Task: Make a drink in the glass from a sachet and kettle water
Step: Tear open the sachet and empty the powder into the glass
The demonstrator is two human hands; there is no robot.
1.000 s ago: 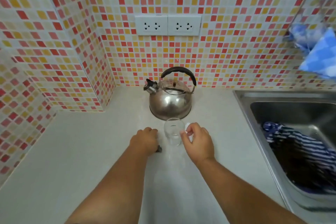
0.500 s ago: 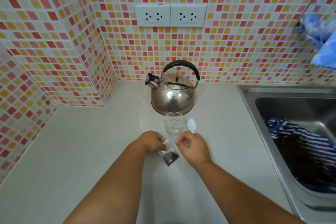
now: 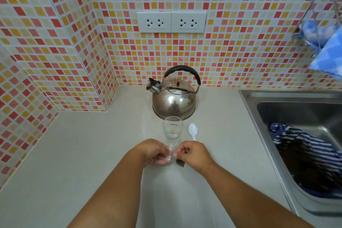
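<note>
A small clear sachet with dark powder at its lower end is pinched between both hands just above the counter. My left hand grips its left side and my right hand grips its right side. Right behind the hands an empty clear glass stands upright on the counter. A white plastic spoon lies to the right of the glass. Behind the glass sits a steel kettle with a black handle, spout pointing left.
A steel sink with a striped blue cloth in it lies at the right. Tiled walls close the back and left. A blue checked cloth hangs at upper right. Two wall sockets sit above the kettle.
Both hands drew back from beside the glass toward me and took the sachet between them. The sachet now lies more level, its dark end under my right hand.
</note>
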